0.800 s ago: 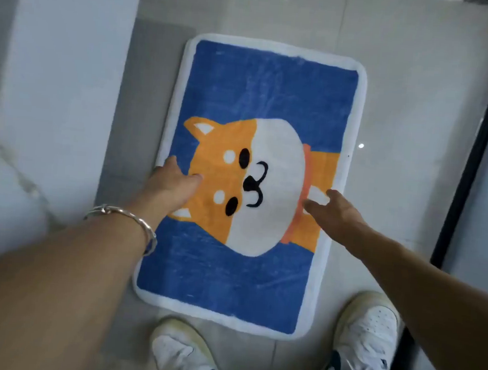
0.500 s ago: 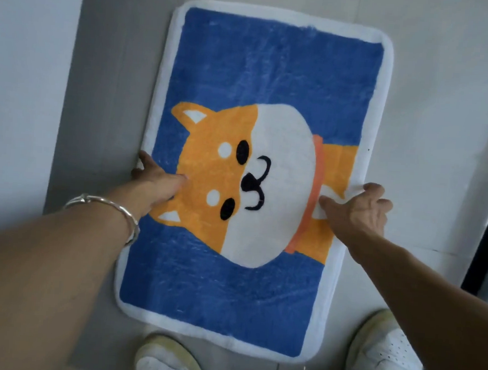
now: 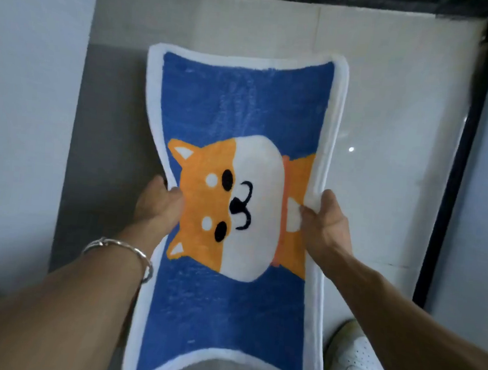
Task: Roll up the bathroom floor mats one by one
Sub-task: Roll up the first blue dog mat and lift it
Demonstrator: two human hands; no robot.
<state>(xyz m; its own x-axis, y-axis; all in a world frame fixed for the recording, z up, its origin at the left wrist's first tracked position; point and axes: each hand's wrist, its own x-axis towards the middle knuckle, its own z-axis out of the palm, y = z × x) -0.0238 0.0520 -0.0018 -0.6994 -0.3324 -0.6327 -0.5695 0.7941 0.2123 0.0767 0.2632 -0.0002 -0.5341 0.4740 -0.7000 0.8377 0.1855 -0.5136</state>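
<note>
Head view looks down on a pale tiled floor (image 3: 401, 109), shut in by a light wall (image 3: 27, 83) at the left and a dark frame (image 3: 453, 185) running along the right and across the top. A grey patch (image 3: 104, 146) lies on the floor beside the wall.

Over the middle of the floor is the mat (image 3: 243, 98), blue with a white border and unrolled, its long sides running away from the person. Its left edge overlaps the grey patch. Both long sides are drawn inward at the middle, so the outline narrows to a waist. The near end bows upward and a sliver of floor shows beneath it. Whether the far end touches the floor cannot be told. An orange-and-white dog face (image 3: 235, 207) lies sideways across the waist.

Two bare forearms reach in from the lower corners. The left hand (image 3: 157, 204) grips the left border at the waist: the thumb lies on top by the dog's ear, and the fingers are hidden under the edge. The right hand (image 3: 325, 222) grips the right border opposite, thumb pressed on the pile and fingers wrapped round the white edge.

A white shoe (image 3: 360, 363) stands on the tile just right of the mat's near corner. A silver bracelet (image 3: 123, 248) circles the left wrist.
</note>
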